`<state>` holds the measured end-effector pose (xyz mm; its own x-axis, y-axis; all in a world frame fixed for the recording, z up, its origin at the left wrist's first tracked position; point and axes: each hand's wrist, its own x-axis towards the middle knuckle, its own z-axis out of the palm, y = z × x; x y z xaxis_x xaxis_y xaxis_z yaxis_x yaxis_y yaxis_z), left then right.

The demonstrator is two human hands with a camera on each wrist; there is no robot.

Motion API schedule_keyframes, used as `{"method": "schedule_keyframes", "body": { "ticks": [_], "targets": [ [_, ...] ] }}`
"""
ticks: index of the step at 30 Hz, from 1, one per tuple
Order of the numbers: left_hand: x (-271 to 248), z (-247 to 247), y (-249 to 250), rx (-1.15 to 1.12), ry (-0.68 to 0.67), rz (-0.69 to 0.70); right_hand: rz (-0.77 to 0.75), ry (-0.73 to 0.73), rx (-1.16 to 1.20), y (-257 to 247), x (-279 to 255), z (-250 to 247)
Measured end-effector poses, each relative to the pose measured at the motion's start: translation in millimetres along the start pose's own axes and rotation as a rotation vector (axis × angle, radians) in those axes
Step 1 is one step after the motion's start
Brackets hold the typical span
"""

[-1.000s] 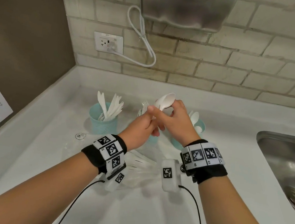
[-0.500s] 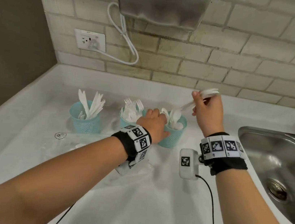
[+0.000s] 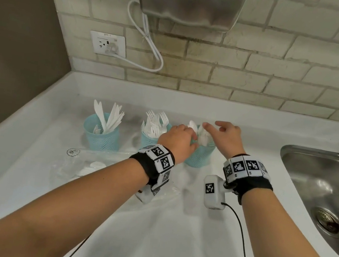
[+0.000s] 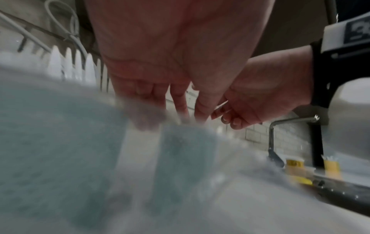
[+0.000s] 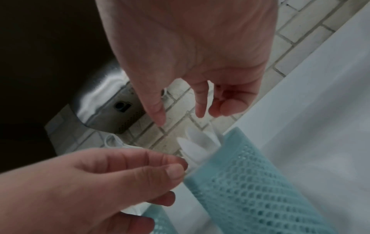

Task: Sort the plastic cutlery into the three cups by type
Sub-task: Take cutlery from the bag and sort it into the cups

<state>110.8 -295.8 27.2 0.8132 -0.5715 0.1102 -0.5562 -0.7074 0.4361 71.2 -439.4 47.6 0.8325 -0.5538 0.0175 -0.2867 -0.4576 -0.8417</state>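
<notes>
Right hand (image 3: 227, 136) loosely spread, holding nothing, above spoon cup (image 3: 200, 156).

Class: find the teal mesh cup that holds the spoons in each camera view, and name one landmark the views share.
Head: spoon cup, centre, rightmost of three, between both hands.
Left wrist: blurred teal shape, lower centre, likely it.
Right wrist: lower right, spoons poking out.
Shared landmark: left hand beside it.
</notes>
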Motion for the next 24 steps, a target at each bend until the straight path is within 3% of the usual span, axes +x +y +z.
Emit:
{"method": "schedule_keyframes", "body": {
  "ticks": [5,7,10,14,17,21,24],
  "targets": [
    [-42.0,-29.5,-23.6,-0.165,0.014,0.050,-0.228,0.124,0.089,-30.8,-36.4,9.4],
    [-65.9,-41.9,-42.6,-0.204,-0.015,0.022,-0.297,0.042,0.161,-43.9,-57.4,26.6],
    [-99.9,-52.9,-79.6,-0.207,-0.041,-0.066,-0.314,-0.240,0.162,-49.1,-91.4,63.7],
    [-138.2,-59.6,-128.7,-0.070,0.009,-0.204,-0.306,-0.545,-0.107,-21.7,-116.1,102.8],
    [-157.8,-66.1,-155.6,0.073,0.034,-0.333,-0.275,-0.598,-0.451,-7.7,-114.9,109.1],
    [-172.6,-66.3,-167.6,0.238,0.080,-0.537,-0.191,-0.668,-0.719,-11.6,-109.3,113.1],
    [-174.6,-65.0,-172.7,0.033,-0.017,-0.667,-0.160,-0.751,-0.863,-17.9,-105.3,121.6]
  ]
}}
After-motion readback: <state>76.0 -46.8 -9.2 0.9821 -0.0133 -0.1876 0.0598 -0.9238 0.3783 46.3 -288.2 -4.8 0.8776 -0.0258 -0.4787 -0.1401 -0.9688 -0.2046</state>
